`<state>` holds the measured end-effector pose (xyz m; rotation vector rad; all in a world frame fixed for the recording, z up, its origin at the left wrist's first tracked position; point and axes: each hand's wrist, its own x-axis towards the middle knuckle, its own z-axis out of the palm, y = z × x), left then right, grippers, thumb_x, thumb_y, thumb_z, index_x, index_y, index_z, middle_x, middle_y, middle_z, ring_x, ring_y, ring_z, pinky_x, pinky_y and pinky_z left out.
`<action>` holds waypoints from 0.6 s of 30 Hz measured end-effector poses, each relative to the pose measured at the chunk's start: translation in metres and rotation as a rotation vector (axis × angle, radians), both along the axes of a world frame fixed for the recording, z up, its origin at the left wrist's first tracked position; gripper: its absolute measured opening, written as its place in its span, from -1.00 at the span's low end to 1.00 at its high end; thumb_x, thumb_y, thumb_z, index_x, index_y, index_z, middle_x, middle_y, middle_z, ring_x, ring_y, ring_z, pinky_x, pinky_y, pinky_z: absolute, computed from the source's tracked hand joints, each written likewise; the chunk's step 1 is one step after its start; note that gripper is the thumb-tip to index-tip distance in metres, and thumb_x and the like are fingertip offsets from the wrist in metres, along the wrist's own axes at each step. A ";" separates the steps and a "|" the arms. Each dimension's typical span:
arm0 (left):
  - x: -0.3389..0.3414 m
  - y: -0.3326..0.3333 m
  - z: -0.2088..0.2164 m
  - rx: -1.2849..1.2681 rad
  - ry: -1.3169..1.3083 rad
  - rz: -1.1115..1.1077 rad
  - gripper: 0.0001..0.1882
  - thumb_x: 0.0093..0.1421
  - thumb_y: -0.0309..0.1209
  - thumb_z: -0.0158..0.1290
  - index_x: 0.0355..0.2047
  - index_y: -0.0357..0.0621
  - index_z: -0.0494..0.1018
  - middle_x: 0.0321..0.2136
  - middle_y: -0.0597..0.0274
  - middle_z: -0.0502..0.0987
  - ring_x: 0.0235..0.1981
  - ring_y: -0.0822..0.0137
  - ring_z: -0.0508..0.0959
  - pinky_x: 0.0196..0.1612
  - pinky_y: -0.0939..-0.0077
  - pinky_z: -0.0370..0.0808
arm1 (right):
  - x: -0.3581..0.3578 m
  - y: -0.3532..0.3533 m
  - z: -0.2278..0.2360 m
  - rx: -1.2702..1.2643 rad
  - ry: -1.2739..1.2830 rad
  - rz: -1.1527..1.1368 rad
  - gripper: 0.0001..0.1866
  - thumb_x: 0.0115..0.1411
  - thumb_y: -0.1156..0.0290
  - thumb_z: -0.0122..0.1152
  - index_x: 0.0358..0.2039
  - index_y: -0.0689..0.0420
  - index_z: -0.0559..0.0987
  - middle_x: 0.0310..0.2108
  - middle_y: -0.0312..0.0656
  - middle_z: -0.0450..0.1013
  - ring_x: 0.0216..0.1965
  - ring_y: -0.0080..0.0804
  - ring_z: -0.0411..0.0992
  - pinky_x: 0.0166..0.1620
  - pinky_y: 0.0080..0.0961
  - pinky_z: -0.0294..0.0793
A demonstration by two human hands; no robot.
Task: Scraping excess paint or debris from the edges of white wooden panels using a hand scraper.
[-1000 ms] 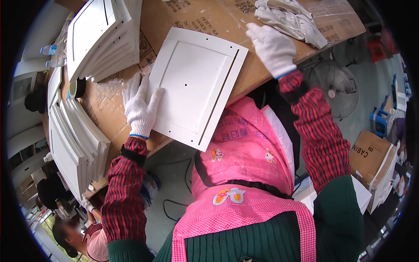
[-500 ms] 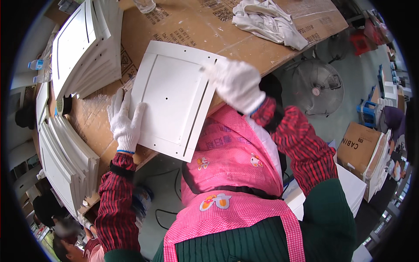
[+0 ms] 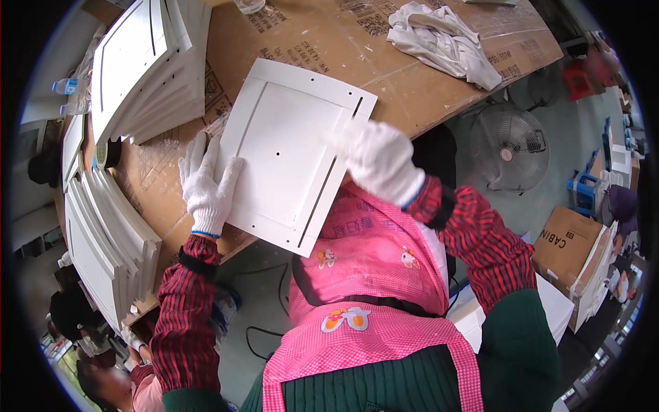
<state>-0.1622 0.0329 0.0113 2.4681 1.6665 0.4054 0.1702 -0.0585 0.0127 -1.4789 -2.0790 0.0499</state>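
A white rectangular panel [image 3: 281, 165] with small holes, a shallow recessed field and a long dark slot along its right side lies tilted on the cardboard-covered table, its near corner over the edge. My left hand [image 3: 209, 185], in a white knit glove, rests at its left edge with fingers spread, the thumb on the panel's face. Over the slotted side is my right hand [image 3: 384, 163], also gloved and blurred by motion. Its fingers look curled together, and whatever they may hold is hidden.
Stacks of similar white panels stand at the upper left [image 3: 147, 75] and lower left [image 3: 110, 247]. A crumpled white cloth [image 3: 443, 44] lies on the cardboard-covered table [image 3: 309, 34]. A floor fan [image 3: 508, 147] and a cardboard box [image 3: 570, 247] are to the right. Another person [image 3: 113, 388] sits lower left.
My right hand has moved down along the panel's slotted side, toward me. The left hand keeps its place at the left edge. The whole view has shifted slightly.
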 end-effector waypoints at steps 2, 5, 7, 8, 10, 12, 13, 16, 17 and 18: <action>0.000 0.002 -0.001 0.001 -0.003 0.001 -0.28 0.31 0.07 0.21 0.30 -0.18 0.50 0.43 -0.06 0.34 0.48 -0.11 0.25 0.55 -0.11 0.01 | -0.012 -0.013 0.001 -0.069 0.032 0.114 -0.72 0.31 0.35 0.11 -0.04 -0.12 0.71 -0.24 -0.25 0.58 -0.31 -0.26 0.60 -0.34 -0.24 0.58; 0.000 0.004 -0.003 0.018 -0.009 -0.024 -0.27 0.30 0.07 0.22 0.30 -0.18 0.50 0.43 -0.06 0.34 0.48 -0.11 0.25 0.55 -0.11 0.01 | 0.016 0.013 -0.018 0.186 -0.039 -0.020 -0.75 0.32 0.38 0.09 -0.11 -0.14 0.70 -0.24 -0.26 0.58 -0.39 -0.22 0.58 -0.38 -0.26 0.55; -0.001 0.003 -0.005 0.023 -0.007 -0.031 -0.28 0.30 0.07 0.22 0.30 -0.17 0.50 0.43 -0.06 0.34 0.48 -0.11 0.25 0.55 -0.11 0.01 | 0.057 0.055 -0.012 -0.018 -0.050 -0.303 -0.84 0.40 0.27 0.12 -0.15 -0.13 0.68 -0.31 -0.16 0.56 -0.36 -0.07 0.57 -0.32 -0.16 0.56; 0.002 0.007 -0.006 0.032 -0.008 -0.044 -0.28 0.31 0.07 0.22 0.30 -0.17 0.50 0.43 -0.07 0.34 0.48 -0.11 0.25 0.55 -0.11 0.01 | 0.084 0.069 -0.020 0.040 -0.063 -0.350 -0.83 0.41 0.23 0.13 -0.15 -0.09 0.67 -0.34 -0.15 0.53 -0.34 -0.05 0.57 -0.33 -0.14 0.55; 0.002 0.008 -0.006 0.016 -0.012 -0.035 -0.28 0.31 0.07 0.22 0.30 -0.16 0.50 0.43 -0.07 0.35 0.48 -0.11 0.25 0.55 -0.11 0.00 | 0.080 0.070 -0.027 0.086 -0.048 -0.362 -0.84 0.39 0.24 0.16 -0.15 -0.08 0.67 -0.39 -0.15 0.49 -0.35 -0.09 0.56 -0.34 -0.17 0.54; -0.001 -0.001 -0.003 -0.009 -0.012 0.008 -0.28 0.31 0.08 0.22 0.30 -0.15 0.50 0.43 -0.07 0.35 0.48 -0.11 0.25 0.55 -0.11 0.00 | 0.024 0.029 0.008 0.016 -0.068 -0.220 -0.87 0.32 0.32 0.17 -0.18 -0.07 0.65 -0.41 -0.18 0.45 -0.41 -0.18 0.51 -0.39 -0.20 0.50; 0.003 0.002 0.000 0.003 0.012 -0.014 -0.29 0.31 0.04 0.21 0.31 -0.17 0.49 0.42 -0.10 0.35 0.47 -0.14 0.25 0.54 -0.07 0.04 | 0.004 0.006 -0.003 0.175 -0.034 -0.018 -0.84 0.29 0.35 0.14 -0.17 -0.08 0.65 -0.40 -0.21 0.45 -0.48 -0.23 0.48 -0.45 -0.22 0.46; 0.001 0.001 0.001 0.007 0.047 -0.013 -0.29 0.32 0.02 0.20 0.33 -0.19 0.47 0.42 -0.12 0.35 0.46 -0.18 0.24 0.53 -0.03 0.08 | -0.048 -0.045 0.006 -0.085 0.045 0.211 -0.73 0.28 0.35 0.09 -0.08 -0.05 0.68 -0.37 -0.25 0.53 -0.44 -0.28 0.55 -0.42 -0.29 0.53; 0.001 0.002 -0.001 0.009 0.035 0.000 -0.28 0.32 0.03 0.20 0.34 -0.18 0.47 0.42 -0.12 0.35 0.46 -0.18 0.24 0.53 -0.04 0.07 | -0.042 -0.046 0.003 -0.132 0.010 0.213 -0.73 0.28 0.35 0.09 -0.08 -0.05 0.69 -0.37 -0.25 0.53 -0.42 -0.29 0.57 -0.42 -0.30 0.55; 0.001 0.002 -0.001 0.011 0.031 -0.001 -0.27 0.32 0.06 0.19 0.33 -0.19 0.47 0.42 -0.12 0.36 0.47 -0.18 0.24 0.53 -0.04 0.06 | -0.019 -0.024 -0.009 0.003 0.005 0.169 -0.75 0.31 0.34 0.10 -0.09 -0.08 0.69 -0.36 -0.24 0.54 -0.41 -0.30 0.56 -0.43 -0.29 0.53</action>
